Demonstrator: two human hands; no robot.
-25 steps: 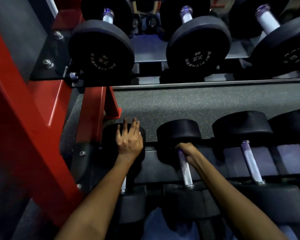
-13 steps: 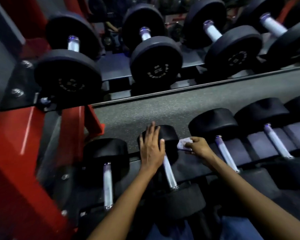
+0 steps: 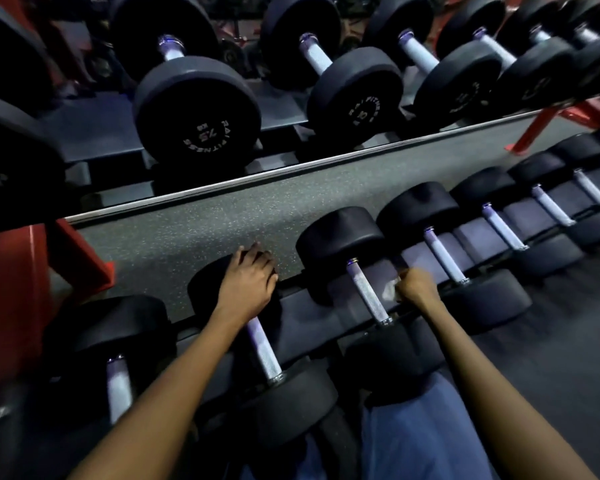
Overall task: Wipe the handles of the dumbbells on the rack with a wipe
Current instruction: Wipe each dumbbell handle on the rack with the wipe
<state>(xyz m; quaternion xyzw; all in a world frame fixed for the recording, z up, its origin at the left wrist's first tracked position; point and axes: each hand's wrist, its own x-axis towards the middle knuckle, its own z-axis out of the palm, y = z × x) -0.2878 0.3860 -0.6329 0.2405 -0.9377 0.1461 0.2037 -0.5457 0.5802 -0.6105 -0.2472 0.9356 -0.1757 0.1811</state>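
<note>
Seemingly between handles, the right hand (image 3: 417, 289) pinched the wipe (image 3: 390, 290) just right of the third dumbbell's handle (image 3: 368, 294); the left hand (image 3: 250, 280) rested loosely curled on the neighbouring dumbbell head (image 3: 205, 289); next, the wipe needed wrapping round that handle.

speckled grey floor (image 3: 201, 223), red frame (image 3: 11, 289), dim light

dumbbells sit side by side in a row on the rack (image 3: 305, 306), running left to right. left hand (image 3: 248, 284) rests on far head of 2nd dumbbell (image 3: 262, 348). right hand (image 3: 417, 289) w/ wipe (image 3: 390, 289) just right of 3rd dumbbell's handle (image 3: 368, 294). mirror (image 3: 222, 98) behind, past a floor strip (image 3: 205, 220).
</note>
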